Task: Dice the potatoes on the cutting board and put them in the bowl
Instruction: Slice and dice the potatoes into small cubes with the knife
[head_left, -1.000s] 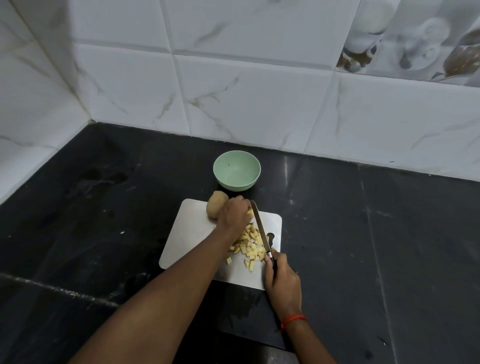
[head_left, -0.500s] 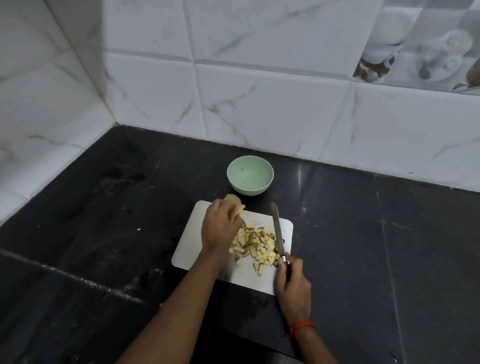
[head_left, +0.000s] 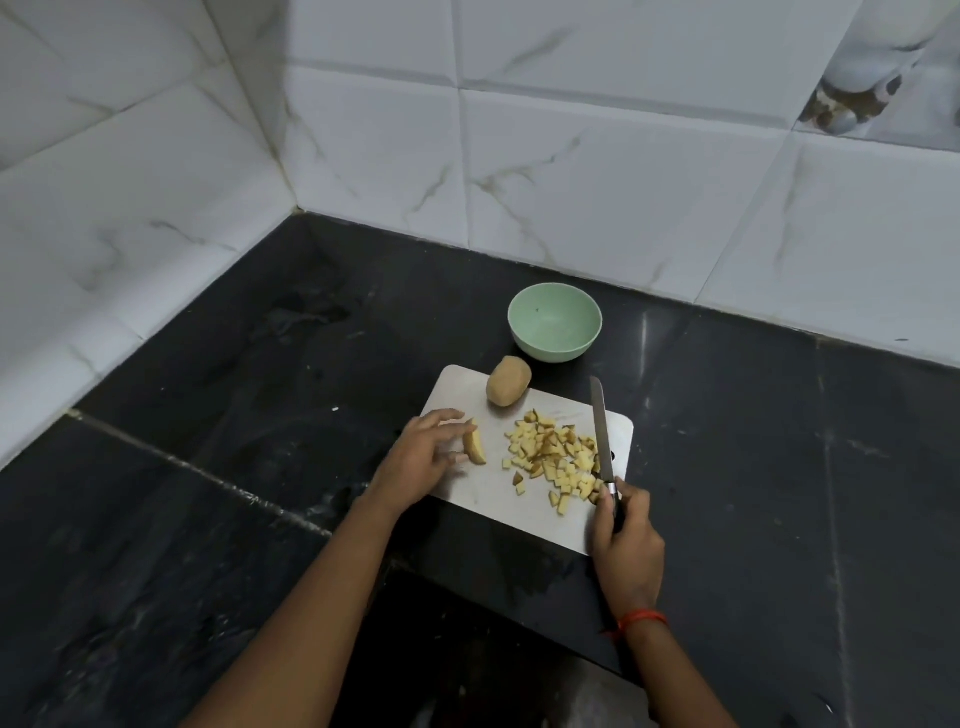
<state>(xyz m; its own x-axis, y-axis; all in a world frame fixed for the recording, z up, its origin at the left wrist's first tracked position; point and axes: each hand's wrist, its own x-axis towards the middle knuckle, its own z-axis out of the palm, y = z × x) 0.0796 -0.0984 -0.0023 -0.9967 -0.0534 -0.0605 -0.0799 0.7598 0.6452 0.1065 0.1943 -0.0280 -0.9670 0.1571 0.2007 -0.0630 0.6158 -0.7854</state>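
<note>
A white cutting board (head_left: 467, 387) lies on the black counter. A whole potato (head_left: 508, 387) rests at the board's far edge. My left hand (head_left: 423, 457) holds a potato wedge (head_left: 475, 448) by its fingertips on the left part of the board. A pile of diced potato (head_left: 558, 457) covers the right part. My right hand (head_left: 626, 545) grips the handle of a knife (head_left: 601, 434), whose blade lies along the right side of the pile, pointing away. The green bowl (head_left: 555, 321) stands just beyond the board and looks empty.
The black stone counter (head_left: 260, 467) runs into a corner of white tiled walls (head_left: 363, 156) at the left and back. A dark gap (head_left: 467, 649) opens at the counter's near edge under my arms.
My left hand has left the whole potato and the pile, carrying a wedge to the board's left part. The knife has shifted to the right of the dice. The camera has moved closer.
</note>
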